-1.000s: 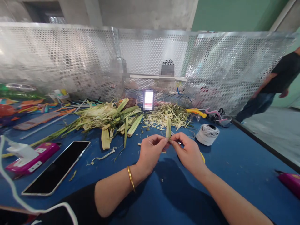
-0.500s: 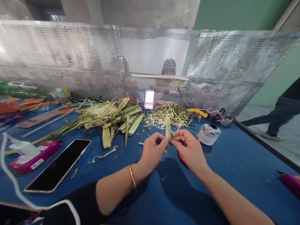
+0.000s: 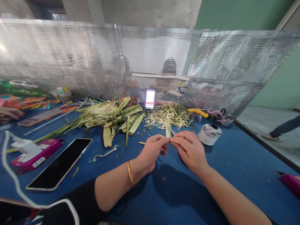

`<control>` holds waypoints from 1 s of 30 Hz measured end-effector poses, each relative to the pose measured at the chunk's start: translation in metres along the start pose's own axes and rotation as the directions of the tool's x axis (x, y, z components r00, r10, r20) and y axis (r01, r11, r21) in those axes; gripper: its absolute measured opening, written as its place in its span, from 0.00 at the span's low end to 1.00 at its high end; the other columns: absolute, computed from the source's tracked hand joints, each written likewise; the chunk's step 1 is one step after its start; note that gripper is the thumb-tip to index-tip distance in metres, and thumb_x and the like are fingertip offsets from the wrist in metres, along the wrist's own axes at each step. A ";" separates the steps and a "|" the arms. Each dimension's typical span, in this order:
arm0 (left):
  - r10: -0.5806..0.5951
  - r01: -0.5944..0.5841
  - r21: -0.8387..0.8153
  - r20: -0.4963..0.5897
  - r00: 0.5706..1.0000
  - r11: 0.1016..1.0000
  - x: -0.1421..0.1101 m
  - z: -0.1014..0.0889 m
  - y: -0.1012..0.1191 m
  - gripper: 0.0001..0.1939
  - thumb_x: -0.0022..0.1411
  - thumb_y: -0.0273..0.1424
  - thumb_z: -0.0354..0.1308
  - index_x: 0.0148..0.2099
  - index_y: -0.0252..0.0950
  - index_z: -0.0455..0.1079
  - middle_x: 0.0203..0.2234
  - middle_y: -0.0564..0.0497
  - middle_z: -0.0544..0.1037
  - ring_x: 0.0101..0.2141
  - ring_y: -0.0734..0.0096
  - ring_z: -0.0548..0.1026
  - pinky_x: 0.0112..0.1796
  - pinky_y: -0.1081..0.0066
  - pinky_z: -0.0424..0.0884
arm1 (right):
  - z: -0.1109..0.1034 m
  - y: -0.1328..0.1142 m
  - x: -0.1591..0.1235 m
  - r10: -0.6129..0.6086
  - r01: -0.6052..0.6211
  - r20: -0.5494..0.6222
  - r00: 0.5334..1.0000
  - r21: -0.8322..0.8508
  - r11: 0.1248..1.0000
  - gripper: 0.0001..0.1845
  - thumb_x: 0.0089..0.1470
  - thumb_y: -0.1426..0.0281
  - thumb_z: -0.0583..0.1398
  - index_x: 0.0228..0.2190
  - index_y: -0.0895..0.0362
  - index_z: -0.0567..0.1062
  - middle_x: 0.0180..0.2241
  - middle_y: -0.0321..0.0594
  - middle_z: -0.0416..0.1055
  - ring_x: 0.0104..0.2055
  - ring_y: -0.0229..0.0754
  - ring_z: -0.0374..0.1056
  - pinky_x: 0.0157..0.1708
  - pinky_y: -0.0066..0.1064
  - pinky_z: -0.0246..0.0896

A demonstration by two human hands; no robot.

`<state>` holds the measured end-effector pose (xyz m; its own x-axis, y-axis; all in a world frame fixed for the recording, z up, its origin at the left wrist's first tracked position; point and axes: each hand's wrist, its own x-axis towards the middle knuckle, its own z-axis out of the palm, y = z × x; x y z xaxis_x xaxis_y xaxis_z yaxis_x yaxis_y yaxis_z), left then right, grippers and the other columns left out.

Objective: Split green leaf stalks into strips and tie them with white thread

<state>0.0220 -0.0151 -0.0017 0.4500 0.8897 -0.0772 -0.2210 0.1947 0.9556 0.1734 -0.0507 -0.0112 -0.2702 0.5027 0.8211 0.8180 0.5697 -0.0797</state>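
Observation:
My left hand (image 3: 153, 150), a gold bangle on its wrist, pinches the lower end of a pale green, husk-like leaf strip (image 3: 168, 128) that points up and away. The fingertips of my right hand (image 3: 190, 151) are closed at the same lower end, meeting the left thumb and finger. A narrow grey metal blade (image 3: 173, 132) pokes out beyond the right fingers; I cannot tell whether it is held or lies underneath. Behind the hands spreads a heap of thin leaf shreds (image 3: 170, 115). To its left lies a bigger pile of long husk-like leaves (image 3: 103, 115).
A white yarn ball (image 3: 209, 134) sits right of my hands. On the left are a phone (image 3: 62, 164), a magenta power strip (image 3: 43, 156) with a white cable, and another person's hand (image 3: 10, 113). A perforated metal screen (image 3: 150, 47) stands behind the blue table (image 3: 246, 175).
My right hand has rolled over, its fingers folding down at the strip's lower end. The left fingers have curled slightly. Another person's hand has appeared at the far left; the walker at right moved away.

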 end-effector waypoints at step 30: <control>0.176 -0.164 0.122 -0.093 0.980 0.979 0.000 0.005 -0.003 0.08 0.51 0.32 0.60 0.24 0.34 0.70 0.18 0.53 0.73 0.21 0.77 0.70 0.26 0.75 0.68 | 0.008 -0.007 0.003 0.653 -0.650 0.181 0.736 0.456 0.607 0.06 0.48 0.68 0.62 0.28 0.56 0.69 0.23 0.34 0.71 0.26 0.40 0.67 0.27 0.31 0.60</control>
<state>0.0265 -0.0178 -0.0028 0.3217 0.9445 0.0664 -0.1850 -0.0061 0.9827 0.1625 -0.0479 -0.0133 0.2432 0.8592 0.4502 0.4406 0.3156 -0.8404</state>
